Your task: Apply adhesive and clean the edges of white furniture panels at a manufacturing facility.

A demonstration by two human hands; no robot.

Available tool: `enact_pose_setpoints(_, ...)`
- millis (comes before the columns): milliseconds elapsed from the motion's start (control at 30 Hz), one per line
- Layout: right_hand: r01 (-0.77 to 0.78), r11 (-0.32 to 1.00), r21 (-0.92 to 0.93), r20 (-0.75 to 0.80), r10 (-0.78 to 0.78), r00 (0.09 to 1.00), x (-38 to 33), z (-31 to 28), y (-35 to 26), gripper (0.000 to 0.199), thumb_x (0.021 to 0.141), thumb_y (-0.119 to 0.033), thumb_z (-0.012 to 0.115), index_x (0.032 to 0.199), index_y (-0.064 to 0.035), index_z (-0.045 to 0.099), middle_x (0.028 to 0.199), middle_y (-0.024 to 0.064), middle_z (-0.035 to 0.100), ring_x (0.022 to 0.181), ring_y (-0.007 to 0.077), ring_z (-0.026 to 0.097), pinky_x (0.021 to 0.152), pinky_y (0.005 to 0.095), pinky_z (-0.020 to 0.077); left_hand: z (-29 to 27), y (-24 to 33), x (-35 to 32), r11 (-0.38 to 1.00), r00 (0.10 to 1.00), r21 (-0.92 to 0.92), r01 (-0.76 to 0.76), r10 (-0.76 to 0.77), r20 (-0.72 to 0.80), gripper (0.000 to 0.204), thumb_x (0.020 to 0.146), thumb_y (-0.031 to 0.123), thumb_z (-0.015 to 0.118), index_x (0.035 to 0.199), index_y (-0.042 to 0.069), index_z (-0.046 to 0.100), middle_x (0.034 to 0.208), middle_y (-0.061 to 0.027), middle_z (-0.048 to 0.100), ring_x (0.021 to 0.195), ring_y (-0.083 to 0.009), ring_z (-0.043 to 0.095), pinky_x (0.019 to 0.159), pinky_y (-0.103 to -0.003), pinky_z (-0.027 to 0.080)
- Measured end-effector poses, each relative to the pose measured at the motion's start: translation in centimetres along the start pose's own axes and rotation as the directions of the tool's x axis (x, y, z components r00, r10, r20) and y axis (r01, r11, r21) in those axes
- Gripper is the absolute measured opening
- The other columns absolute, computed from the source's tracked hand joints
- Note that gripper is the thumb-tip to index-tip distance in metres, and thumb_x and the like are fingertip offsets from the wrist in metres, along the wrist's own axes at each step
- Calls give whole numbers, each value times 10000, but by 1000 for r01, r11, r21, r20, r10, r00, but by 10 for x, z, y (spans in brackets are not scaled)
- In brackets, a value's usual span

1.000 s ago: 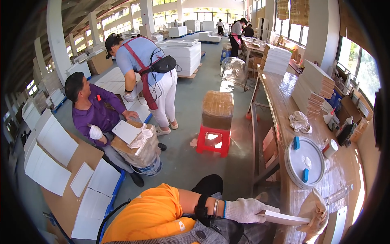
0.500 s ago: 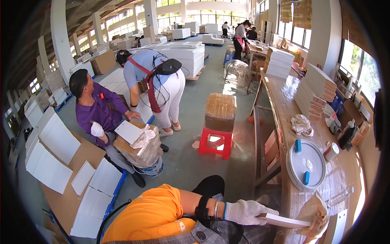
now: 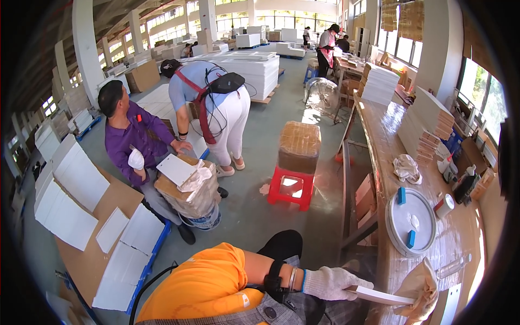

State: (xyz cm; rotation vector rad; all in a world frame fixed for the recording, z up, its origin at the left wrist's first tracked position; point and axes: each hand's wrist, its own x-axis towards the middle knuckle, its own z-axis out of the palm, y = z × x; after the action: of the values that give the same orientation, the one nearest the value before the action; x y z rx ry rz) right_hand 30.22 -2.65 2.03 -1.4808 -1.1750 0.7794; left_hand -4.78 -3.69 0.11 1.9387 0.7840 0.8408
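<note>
My left hand (image 3: 331,283), in a white knit glove, is closed on the near end of a narrow white panel (image 3: 380,296). Against the panel's other end lies a bunched tan cloth (image 3: 421,290), folded around it over the workbench edge. My right hand cannot be made out apart from the cloth, and its fingers are hidden. Beside the cloth, another white board (image 3: 450,304) with a small hole rests at the lower right. A round grey lid (image 3: 398,227) with two blue blocks (image 3: 411,238) on it sits farther along the bench.
The wrapped workbench (image 3: 379,157) also carries a white rag (image 3: 406,169), stacked boards (image 3: 425,127) and bottles (image 3: 466,184). A red stool (image 3: 290,189) bears a taped box (image 3: 299,145). Two people (image 3: 127,127) stand at the left by board stacks (image 3: 132,254).
The view has shifted slightly, so the surroundings sit a little farther right. My left hand keeps its hold on the panel, and the cloth stays at its other end.
</note>
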Motion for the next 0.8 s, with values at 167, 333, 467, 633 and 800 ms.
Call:
enact_pose_setpoints(167,68,984,163,-55,-60,997,2,-7,26,552,880,-424,612,1188,21,506,1146,195,604,977,286,611,754,366,539,5,-9,-1,1000,1000,-22,-3,3,12,511,851,112,634,1338,211,513,949,-87,670,752,-194,643,704,-297,507)
enact_pose_setpoints(333,120,918,377,-55,-107,993,1,-7,30,564,921,-433,519,1244,24,449,1219,208,556,1016,317,592,820,425,516,12,-17,-3,998,999,-57,-8,11,49,563,822,33,639,1345,188,500,1062,-84,658,805,-199,640,761,-307,512)
enact_pose_setpoints(467,155,940,-304,-188,-218,958,-5,-2,-2,539,931,-405,488,1258,19,428,1222,206,545,987,335,598,804,405,516,13,-15,-4,993,997,-119,0,9,75,573,816,9,637,1348,161,490,1143,-102,631,892,-222,643,816,-319,512)
enact_pose_setpoints(633,134,932,-337,-251,-226,941,4,-15,-1,450,936,-331,491,1234,5,474,1175,167,573,952,299,599,796,363,506,11,-3,3,896,896,107,-430,438,-66,519,795,3,651,1284,139,541,1169,-149,604,1041,-327,606,895,-367,494)
enact_pose_setpoints(800,42,618,-785,-332,-477,814,20,-54,11,348,943,-239,494,1204,-12,532,1116,118,608,908,253,599,785,310,493,-4,-9,14,713,802,391,-582,583,131,357,817,150,519,1160,110,609,1150,-129,600,1089,-315,573,1009,-427,421)
